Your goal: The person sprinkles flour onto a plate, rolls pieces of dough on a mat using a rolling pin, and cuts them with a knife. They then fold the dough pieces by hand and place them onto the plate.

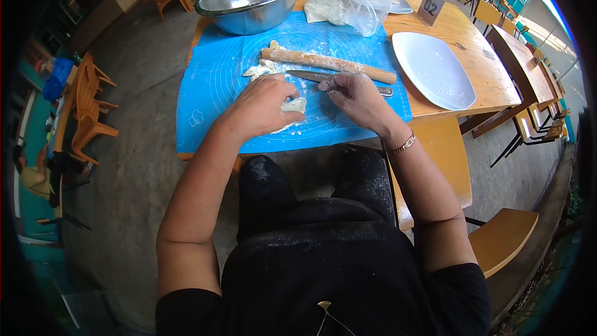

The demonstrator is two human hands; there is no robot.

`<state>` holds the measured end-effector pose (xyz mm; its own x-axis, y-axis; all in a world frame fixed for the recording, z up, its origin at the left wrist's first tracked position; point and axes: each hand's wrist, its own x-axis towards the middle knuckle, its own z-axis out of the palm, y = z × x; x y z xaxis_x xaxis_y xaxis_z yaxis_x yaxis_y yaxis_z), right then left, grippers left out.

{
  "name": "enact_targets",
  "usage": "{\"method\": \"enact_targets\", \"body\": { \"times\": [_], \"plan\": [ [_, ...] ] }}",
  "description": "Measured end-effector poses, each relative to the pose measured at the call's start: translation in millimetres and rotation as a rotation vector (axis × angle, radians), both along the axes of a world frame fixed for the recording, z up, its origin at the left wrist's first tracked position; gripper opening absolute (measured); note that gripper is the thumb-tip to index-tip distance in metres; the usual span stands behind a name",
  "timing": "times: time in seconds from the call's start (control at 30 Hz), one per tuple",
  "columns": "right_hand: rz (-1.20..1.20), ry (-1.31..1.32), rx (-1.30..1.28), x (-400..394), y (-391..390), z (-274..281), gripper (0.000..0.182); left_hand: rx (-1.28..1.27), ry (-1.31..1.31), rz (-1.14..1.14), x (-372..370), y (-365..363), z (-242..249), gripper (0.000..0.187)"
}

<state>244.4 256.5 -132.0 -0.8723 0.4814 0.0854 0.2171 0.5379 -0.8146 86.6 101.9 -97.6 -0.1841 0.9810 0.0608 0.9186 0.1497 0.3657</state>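
Observation:
On the blue mat (pixel 211 93), my left hand (pixel 264 104) is curled with its fingers and thumb around a small pale piece of dough (pixel 294 105). My right hand (pixel 357 99) hovers over the mat to the right, its fingers bent together near the handle of a knife (pixel 305 75); whether anything is between the fingertips is too small to tell. Beyond the hands lies a floury wooden rolling pin (pixel 329 63), slanting across the mat. Dough scraps (pixel 256 71) and flour are by its left end.
A steel bowl (pixel 250 1) stands at the back left of the table. Behind the mat is a plastic bag (pixel 357 9) over a plate. An empty white plate (pixel 433 70) sits at the right, near a number sign (pixel 430 6). Chairs surround the table.

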Motion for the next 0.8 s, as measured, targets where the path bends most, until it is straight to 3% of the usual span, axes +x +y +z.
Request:
{"method": "enact_targets", "body": {
  "times": [0.17,0.23,0.47,0.6,0.67,0.8],
  "plan": [
    [0.039,0.097,0.195,-5.2,-2.3,-12.5,0.024,0.020,0.046,0.038,-3.2,10.4,-10.5,0.030],
    [0.015,0.071,0.194,-5.4,-5.1,-12.2,0.024,0.077,0.150,0.059,-2.0,13.8,-12.9,0.020],
    [-0.004,0.066,0.156,-5.3,-2.7,-14.7,0.023,-0.013,0.061,0.042,-3.1,24.7,-12.7,0.015],
    [0.016,0.063,0.003,-4.1,-4.9,-13.1,0.023,-0.090,-0.265,0.074,-6.5,16.7,1.9,0.016],
    [0.106,0.110,-0.208,-4.2,-8.0,-7.9,0.029,-0.120,-0.387,0.058,-15.3,13.8,1.7,0.016],
    [0.222,0.160,-0.250,-12.7,-9.2,-9.3,0.035,0.018,-0.597,-0.076,-31.3,13.3,-2.0,0.013]
  ]
}}
